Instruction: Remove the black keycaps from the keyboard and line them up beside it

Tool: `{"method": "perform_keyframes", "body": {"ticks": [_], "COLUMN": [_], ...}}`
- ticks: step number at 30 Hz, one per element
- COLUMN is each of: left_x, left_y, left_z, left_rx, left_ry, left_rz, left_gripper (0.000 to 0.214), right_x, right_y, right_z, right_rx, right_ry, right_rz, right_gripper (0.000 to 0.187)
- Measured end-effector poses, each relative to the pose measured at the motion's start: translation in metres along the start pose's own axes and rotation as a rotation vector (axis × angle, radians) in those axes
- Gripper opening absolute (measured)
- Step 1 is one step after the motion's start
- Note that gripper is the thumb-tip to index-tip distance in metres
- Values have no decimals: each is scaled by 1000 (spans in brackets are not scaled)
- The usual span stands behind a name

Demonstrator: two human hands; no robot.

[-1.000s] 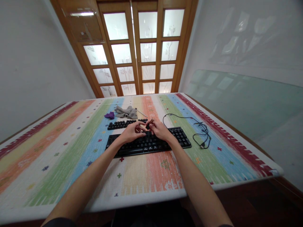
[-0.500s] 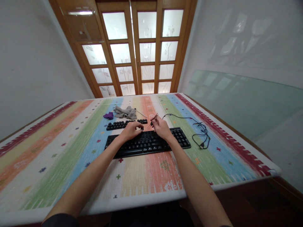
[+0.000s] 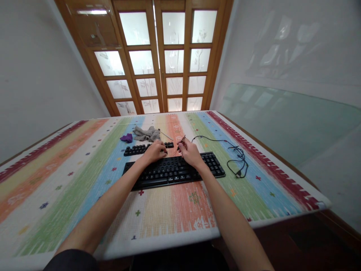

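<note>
A black keyboard (image 3: 172, 171) lies on the striped table mat (image 3: 70, 188) in front of me. Just behind it sits a row of loose black keycaps (image 3: 138, 149). My left hand (image 3: 153, 151) reaches over the keyboard's far edge to the right end of that row, its fingers curled down on the keycaps. My right hand (image 3: 189, 151) hovers over the keyboard's upper middle, pinched on a thin dark tool (image 3: 180, 142) that points up and away from me.
The keyboard's black cable (image 3: 235, 156) lies coiled to the right. A grey cloth (image 3: 145, 133), a small purple object (image 3: 126, 137) and a thin stick (image 3: 166, 135) lie behind the keycaps. Wooden glass-paned doors stand beyond the table.
My hands, together over the keyboard a second ago, have parted. The left moved back to the row of keycaps; the right lifted the thin tool slightly to the right.
</note>
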State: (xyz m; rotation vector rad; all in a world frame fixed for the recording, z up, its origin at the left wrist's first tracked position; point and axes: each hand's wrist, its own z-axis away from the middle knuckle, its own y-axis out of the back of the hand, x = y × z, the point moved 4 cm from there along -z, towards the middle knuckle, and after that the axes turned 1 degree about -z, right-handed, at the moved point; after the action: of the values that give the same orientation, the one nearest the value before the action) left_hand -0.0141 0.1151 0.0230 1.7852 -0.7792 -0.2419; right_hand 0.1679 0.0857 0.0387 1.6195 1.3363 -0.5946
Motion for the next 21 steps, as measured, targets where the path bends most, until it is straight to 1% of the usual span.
{"method": "perform_keyframes", "body": {"ticks": [8, 15, 21], "left_x": [-7, -7, -3], "left_y": [-7, -5, -4], "left_z": [-8, -10, -11], "left_rx": [31, 68, 61], "left_ry": [27, 41, 43], "left_rz": [-42, -97, -153], "left_gripper": [9, 10, 10], "right_x": [-2, -4, -5], "right_y": [1, 0, 0], "right_z": [0, 0, 0], "right_rx": [-10, -25, -30], "right_ry": [6, -1, 17], "right_rz": [17, 19, 16], "right_gripper": [10, 10, 10]}}
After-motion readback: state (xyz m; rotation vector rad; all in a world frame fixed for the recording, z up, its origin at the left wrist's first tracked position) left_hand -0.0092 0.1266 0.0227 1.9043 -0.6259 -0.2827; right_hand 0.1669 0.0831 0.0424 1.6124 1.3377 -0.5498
